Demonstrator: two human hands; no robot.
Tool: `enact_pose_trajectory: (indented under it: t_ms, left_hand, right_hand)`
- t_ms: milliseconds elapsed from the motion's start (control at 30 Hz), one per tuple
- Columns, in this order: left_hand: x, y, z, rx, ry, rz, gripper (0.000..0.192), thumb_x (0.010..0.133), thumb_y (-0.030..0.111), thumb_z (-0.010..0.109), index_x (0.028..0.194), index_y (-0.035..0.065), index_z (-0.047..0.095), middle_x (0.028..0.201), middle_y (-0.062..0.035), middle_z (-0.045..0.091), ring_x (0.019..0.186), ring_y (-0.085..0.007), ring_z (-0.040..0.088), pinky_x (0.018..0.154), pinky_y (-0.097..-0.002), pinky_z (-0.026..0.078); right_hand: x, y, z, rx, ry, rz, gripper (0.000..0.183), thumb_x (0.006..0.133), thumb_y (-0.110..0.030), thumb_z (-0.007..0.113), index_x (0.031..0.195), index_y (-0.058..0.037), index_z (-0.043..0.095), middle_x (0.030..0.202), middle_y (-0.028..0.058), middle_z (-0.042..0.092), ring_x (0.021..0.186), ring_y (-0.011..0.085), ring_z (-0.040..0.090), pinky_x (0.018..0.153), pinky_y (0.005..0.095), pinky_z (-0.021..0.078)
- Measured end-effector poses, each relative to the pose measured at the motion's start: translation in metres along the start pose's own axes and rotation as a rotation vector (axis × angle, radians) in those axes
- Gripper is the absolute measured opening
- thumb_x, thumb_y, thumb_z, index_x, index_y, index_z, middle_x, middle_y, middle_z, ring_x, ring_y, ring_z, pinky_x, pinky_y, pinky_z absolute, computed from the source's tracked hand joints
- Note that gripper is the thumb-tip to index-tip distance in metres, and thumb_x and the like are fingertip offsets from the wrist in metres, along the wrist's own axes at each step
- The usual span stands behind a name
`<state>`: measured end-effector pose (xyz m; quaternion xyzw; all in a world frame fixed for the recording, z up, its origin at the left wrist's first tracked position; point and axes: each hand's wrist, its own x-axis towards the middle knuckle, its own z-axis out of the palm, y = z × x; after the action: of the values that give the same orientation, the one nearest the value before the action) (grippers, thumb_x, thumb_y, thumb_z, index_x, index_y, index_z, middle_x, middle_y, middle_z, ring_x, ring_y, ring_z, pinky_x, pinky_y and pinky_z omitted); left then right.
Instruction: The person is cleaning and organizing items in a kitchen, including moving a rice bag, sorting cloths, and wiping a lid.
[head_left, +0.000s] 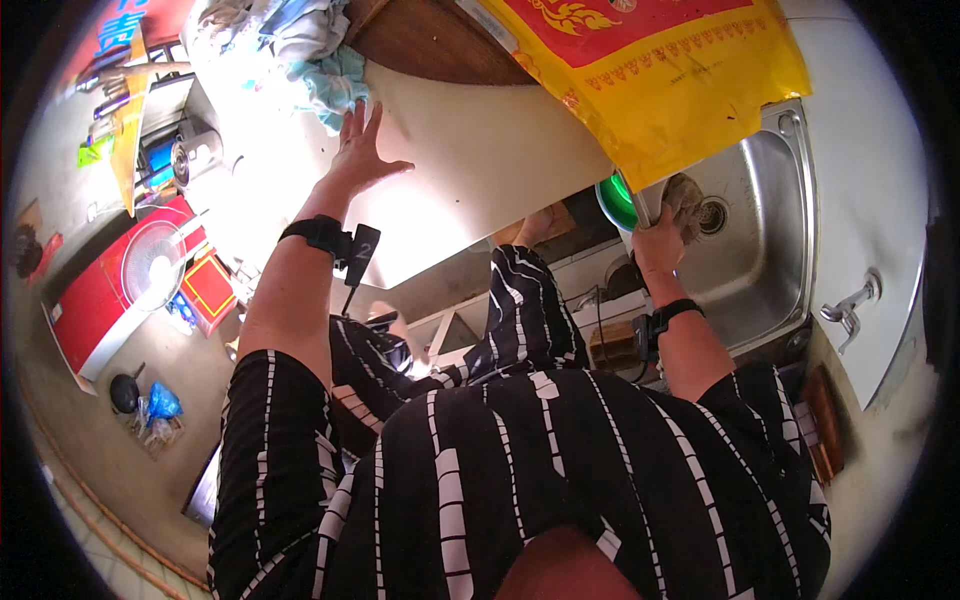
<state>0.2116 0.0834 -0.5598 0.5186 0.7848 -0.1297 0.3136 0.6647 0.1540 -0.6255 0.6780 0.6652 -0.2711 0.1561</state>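
Note:
My left hand (367, 154) is spread with its fingers apart over the pale tabletop (480, 135), its fingertips at the edge of a crumpled light-blue cloth (330, 82). Whether they touch the cloth is hard to tell. My right hand (661, 244) is closed on a wet-looking brown cloth (682, 201) at the near-left rim of the stainless steel sink (772, 225), beside the drain (711, 215). Left of that hand, a green basin (616, 201) shows partly below the tabletop edge. A yellow and red plastic bag (660, 82) hangs over the sink's far-left corner.
A tap (851, 307) stands right of the sink. A dark wooden board (442, 45) lies at the table's far side. At the left are a white fan (154, 264), a red cabinet (90, 322) and a metal pot (199, 156). A black pan (124, 394) is low at the left.

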Motion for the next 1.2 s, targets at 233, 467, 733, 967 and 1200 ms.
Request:
enact_pose_trajectory:
  t_ms: [233, 467, 733, 967, 1200]
  left_hand:
    - [-0.003, 0.0, -0.002, -0.019, 0.059, 0.0, 0.106, 0.062, 0.046, 0.075, 0.141, 0.017, 0.01, 0.145, -0.0186, 0.0, 0.133, -0.0389, 0.003, 0.107, -0.0474, 0.018]
    - [-0.006, 0.003, -0.004, 0.068, 0.084, -0.035, 0.1, 0.066, 0.048, 0.07, 0.141, 0.0222, 0.009, 0.146, -0.0141, 0.003, 0.134, -0.0344, 0.008, 0.103, -0.0476, 0.028]
    - [-0.009, 0.001, 0.008, 0.249, 0.208, 0.032, 0.099, 0.065, 0.062, 0.063, 0.141, 0.0211, 0.015, 0.146, -0.0124, 0.008, 0.135, -0.0321, 0.008, 0.097, -0.0489, 0.034]
    - [-0.001, -0.036, 0.048, 0.265, 0.387, 0.185, 0.097, 0.071, 0.073, 0.043, 0.142, 0.0152, 0.009, 0.147, -0.0139, -0.004, 0.134, -0.0352, -0.005, 0.104, -0.0528, 0.002]
    - [0.007, -0.027, 0.067, 0.094, 0.544, 0.254, 0.082, 0.08, 0.066, 0.031, 0.14, 0.0128, 0.018, 0.146, -0.0131, 0.009, 0.133, -0.0332, 0.005, 0.102, -0.0531, 0.004]
  right_hand:
    - [-0.001, 0.006, 0.012, 0.001, 0.157, -0.078, 0.059, 0.073, -0.028, 0.062, 0.123, -0.0066, 0.041, 0.087, 0.0189, 0.063, 0.075, 0.0365, 0.062, 0.065, 0.0444, 0.0511]
    - [-0.004, -0.001, 0.004, -0.05, 0.082, -0.006, 0.057, 0.072, -0.027, 0.063, 0.122, -0.0066, 0.044, 0.085, 0.0197, 0.063, 0.078, 0.0366, 0.061, 0.066, 0.0442, 0.0507]
    - [-0.003, 0.001, 0.001, -0.054, 0.057, 0.008, 0.065, 0.071, -0.025, 0.062, 0.129, -0.006, 0.039, 0.088, 0.0186, 0.063, 0.076, 0.034, 0.062, 0.065, 0.0436, 0.051]
    - [-0.002, 0.0, 0.001, -0.059, 0.009, 0.043, 0.066, 0.071, -0.023, 0.06, 0.131, -0.0069, 0.038, 0.085, 0.0153, 0.064, 0.074, 0.0321, 0.062, 0.062, 0.042, 0.0503]
    - [-0.007, 0.006, -0.007, 0.072, 0.07, 0.0, 0.057, 0.073, -0.023, 0.057, 0.126, -0.0105, 0.04, 0.083, 0.0172, 0.064, 0.078, 0.0355, 0.061, 0.069, 0.0461, 0.0488]
